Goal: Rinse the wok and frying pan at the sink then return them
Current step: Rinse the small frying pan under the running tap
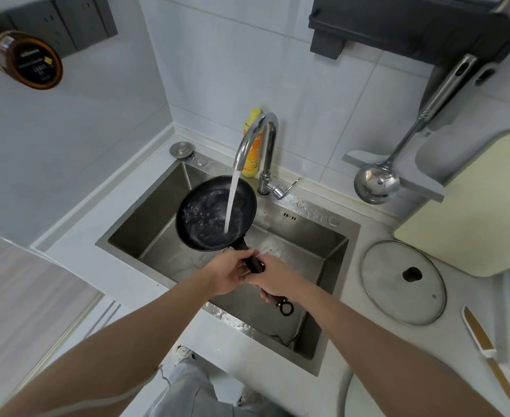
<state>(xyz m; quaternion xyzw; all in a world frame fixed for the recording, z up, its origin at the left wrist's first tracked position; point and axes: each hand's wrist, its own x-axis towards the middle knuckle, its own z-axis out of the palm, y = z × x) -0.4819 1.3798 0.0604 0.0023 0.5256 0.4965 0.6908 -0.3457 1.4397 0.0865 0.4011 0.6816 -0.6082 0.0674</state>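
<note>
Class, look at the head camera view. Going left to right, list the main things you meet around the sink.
Brown bottle → frying pan → faucet → steel ladle → glass lid → cutting board.

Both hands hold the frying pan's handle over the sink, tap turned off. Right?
Not quite. The head view shows water running from the tap into the frying pan. The left hand and right hand do hold its handle over the sink.

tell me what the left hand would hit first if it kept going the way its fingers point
Likely the right hand: the left hand grips the frying pan handle with fingers pointing right, toward it. Depth is unclear, so they may already touch.
</note>
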